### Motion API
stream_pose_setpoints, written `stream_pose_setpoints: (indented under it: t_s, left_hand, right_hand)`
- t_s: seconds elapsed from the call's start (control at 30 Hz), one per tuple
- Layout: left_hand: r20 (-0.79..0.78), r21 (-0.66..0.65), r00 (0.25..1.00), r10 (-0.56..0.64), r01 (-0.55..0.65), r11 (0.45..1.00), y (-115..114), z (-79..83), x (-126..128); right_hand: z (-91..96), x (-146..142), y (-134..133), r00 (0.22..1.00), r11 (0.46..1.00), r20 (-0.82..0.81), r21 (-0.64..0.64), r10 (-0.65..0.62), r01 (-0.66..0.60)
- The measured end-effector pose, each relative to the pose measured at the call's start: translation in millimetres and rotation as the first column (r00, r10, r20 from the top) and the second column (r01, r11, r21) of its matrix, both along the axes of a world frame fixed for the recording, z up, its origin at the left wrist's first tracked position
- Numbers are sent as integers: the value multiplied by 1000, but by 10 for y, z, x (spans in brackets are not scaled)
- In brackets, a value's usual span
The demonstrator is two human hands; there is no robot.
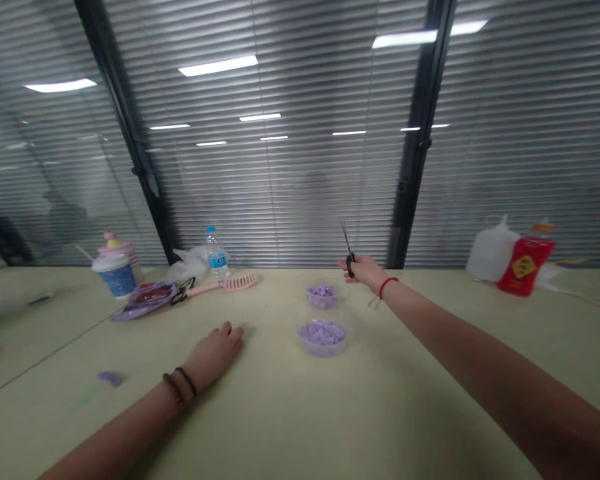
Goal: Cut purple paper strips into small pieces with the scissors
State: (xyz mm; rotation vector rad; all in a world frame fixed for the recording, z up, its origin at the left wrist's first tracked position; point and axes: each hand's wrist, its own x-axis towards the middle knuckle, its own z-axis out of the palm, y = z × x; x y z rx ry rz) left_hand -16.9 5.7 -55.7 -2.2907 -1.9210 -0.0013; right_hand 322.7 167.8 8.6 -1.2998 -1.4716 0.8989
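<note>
My right hand (365,270) grips a pair of scissors (349,250) by the dark handles, blades pointing up, above the far part of the table. Just left of it stands a small clear bowl (323,295) with purple pieces in it. Closer to me, a round clear container (324,345) also holds purple pieces. My left hand (217,352) rests on the tabletop, left of the containers, its fingers slightly bent and apart with nothing seen in them. A hairbrush (239,283) lies beyond it.
On the left are a blue paper cup (115,275), a purple packet (147,300), a water bottle (217,257) and a purple scrap (110,378). A red pouch (525,265) and a whitish plastic jug (491,250) stand at the far right. Blinds behind glass back the table (305,420).
</note>
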Motion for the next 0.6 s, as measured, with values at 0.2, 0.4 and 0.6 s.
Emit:
stream_pose_setpoints:
  t_s: [0.2, 0.4, 0.6]
  left_hand:
    - [96, 28, 988, -121, 119, 993, 251, 287, 213]
    - [168, 270, 921, -351, 299, 915, 1203, 920, 1142]
    - [176, 291, 857, -484, 424, 857, 1511, 974, 1614]
  right_hand:
    - [-664, 463, -424, 998, 999, -59, -40, -33, 31]
    - [-943, 584, -613, 994, 999, -98, -14, -44, 43]
    - [-931, 617, -609, 999, 1000, -55, -3, -2, 2]
